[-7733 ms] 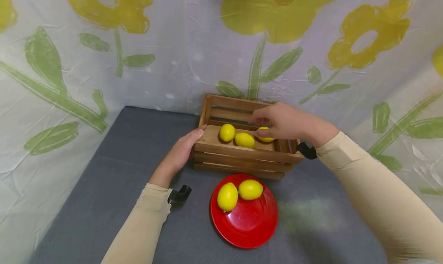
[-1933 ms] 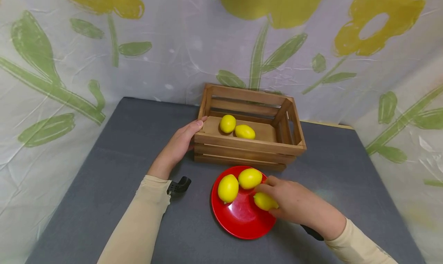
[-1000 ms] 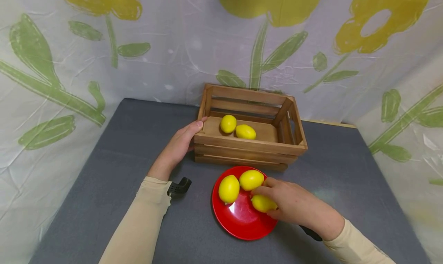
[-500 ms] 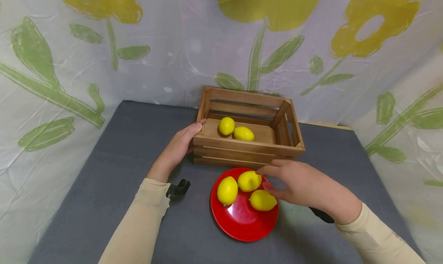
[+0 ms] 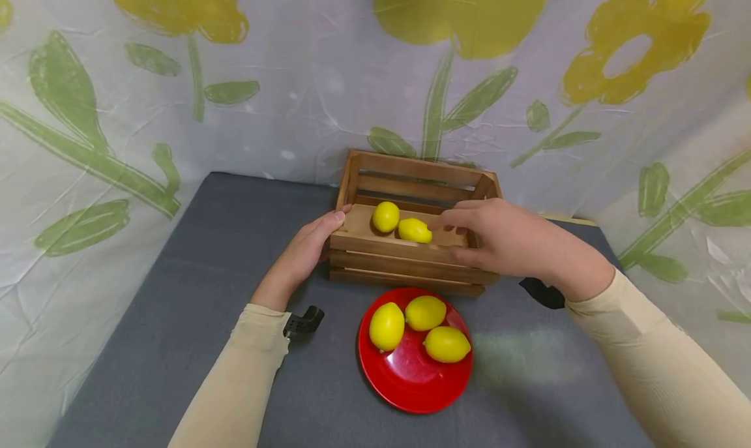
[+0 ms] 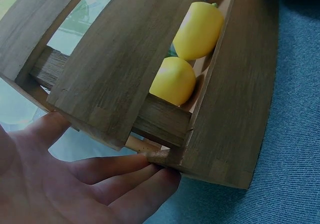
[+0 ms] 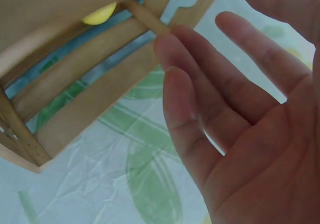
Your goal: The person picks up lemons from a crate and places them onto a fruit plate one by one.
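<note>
A flower-printed curtain (image 5: 317, 96) hangs behind your grey counter (image 5: 217, 252). Your left hand (image 5: 302, 249) rests relaxed fingers against one end of the wooden crate (image 5: 405, 260); your right hand (image 5: 507, 236) hangs over the other end, fingers loosely bent and empty. Whether they touch the nearer lemon (image 5: 414, 230) is hard to tell. A weak pinch could let it roll away, and a low lift could knock the front slat (image 5: 393, 244). The crate holds that lemon and a second lemon (image 5: 385, 217); the red plate (image 5: 405, 386) carries three more lemons (image 5: 448, 344).
</note>
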Demonstrator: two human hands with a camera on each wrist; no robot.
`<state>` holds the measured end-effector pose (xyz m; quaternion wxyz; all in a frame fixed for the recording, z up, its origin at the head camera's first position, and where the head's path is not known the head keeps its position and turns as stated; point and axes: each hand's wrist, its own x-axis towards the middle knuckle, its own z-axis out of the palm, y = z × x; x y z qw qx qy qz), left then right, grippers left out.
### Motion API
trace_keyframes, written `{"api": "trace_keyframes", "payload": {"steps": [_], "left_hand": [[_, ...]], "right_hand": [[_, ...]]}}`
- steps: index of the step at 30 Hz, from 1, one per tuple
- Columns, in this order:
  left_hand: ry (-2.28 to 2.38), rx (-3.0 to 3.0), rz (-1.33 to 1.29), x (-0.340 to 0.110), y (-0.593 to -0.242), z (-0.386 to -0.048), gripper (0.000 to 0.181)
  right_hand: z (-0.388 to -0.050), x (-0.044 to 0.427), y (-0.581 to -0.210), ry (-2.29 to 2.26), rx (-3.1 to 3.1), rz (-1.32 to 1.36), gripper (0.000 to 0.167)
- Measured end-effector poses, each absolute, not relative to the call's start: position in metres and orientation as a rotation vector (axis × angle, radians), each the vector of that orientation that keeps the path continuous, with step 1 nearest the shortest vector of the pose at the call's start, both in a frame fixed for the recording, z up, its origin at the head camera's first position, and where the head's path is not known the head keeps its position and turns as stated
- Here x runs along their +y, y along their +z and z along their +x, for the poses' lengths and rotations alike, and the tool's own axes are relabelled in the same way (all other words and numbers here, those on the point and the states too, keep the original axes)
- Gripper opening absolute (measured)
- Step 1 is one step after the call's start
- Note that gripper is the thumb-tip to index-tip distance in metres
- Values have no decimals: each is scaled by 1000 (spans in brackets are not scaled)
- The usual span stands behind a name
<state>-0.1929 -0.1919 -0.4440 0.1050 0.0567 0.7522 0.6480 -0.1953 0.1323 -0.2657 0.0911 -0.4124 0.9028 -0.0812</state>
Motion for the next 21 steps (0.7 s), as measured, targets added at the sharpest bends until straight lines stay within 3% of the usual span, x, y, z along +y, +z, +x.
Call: {"api": "trace_keyframes", "payload": {"steps": [5, 21], "left_hand": [[1919, 2233, 173, -195, -445, -192, 64], [1911, 2246, 172, -192, -443, -192, 63]], "right_hand": [[-227, 119, -268, -212, 2668, -1268, 35], [-298, 106, -300, -94, 2599, -949, 41]]}}
